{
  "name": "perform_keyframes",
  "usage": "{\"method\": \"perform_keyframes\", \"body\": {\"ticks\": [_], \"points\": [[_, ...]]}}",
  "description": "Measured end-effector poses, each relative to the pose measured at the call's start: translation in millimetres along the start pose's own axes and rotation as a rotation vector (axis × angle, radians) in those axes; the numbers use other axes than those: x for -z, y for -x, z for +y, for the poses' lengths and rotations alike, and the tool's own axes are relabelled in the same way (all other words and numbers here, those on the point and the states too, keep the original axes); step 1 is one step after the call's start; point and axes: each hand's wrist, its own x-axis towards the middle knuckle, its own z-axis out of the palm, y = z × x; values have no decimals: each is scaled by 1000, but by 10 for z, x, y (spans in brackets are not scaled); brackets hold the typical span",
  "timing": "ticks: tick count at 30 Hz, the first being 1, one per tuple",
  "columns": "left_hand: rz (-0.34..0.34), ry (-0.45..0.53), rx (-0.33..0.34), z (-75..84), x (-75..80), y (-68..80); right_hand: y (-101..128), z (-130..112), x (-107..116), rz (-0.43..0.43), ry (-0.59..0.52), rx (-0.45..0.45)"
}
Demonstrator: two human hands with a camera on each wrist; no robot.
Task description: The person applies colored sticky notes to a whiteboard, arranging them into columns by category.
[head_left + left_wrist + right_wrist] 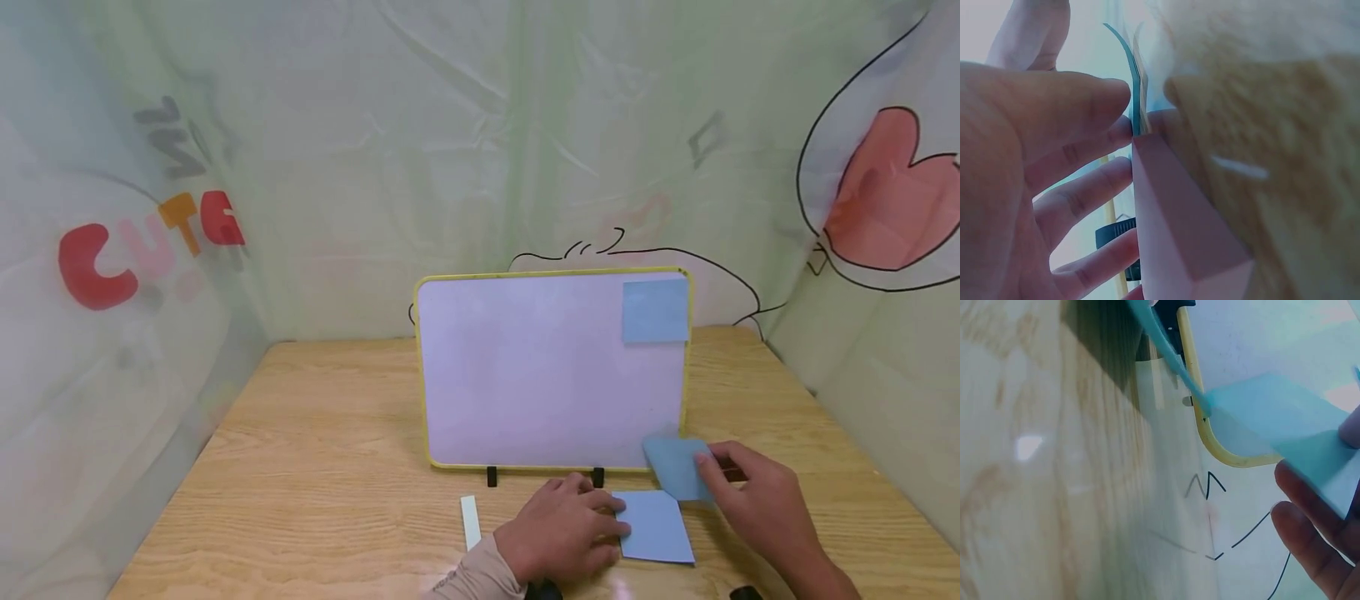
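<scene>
A pad of blue sticky notes (654, 527) lies on the table before the whiteboard. My left hand (564, 530) rests at the pad's left side, its fingertips touching the edge. In the left wrist view, the spread fingers of the left hand (1079, 156) press against the pad (1179, 212). At the whiteboard's lower right corner, my right hand (765, 500) pinches a single blue sticky note (678, 468) by its right edge. The right wrist view shows that note (1266, 412) between thumb and fingers, bent and overlapping the board's corner. Another blue sticky note (655, 311) is stuck at the upper right.
The yellow-framed whiteboard (547, 375) stands on small black feet (492, 477) on the wooden table (330, 433). A narrow pale strip (470, 521) lies left of my left hand. Printed curtains (337, 167) hang behind and at both sides.
</scene>
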Motion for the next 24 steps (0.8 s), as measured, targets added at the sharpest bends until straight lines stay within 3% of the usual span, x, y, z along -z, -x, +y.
{"method": "perform_keyframes", "body": {"ticks": [9, 17, 24], "points": [[-9, 27, -4, -9, 18, 20, 5, -18, 13, 68, -1, -36], [57, 14, 13, -3, 6, 6, -4, -2, -8, 93, -27, -34], [61, 37, 31, 29, -26, -11, -3, 8, -9, 135, -61, -19]]}}
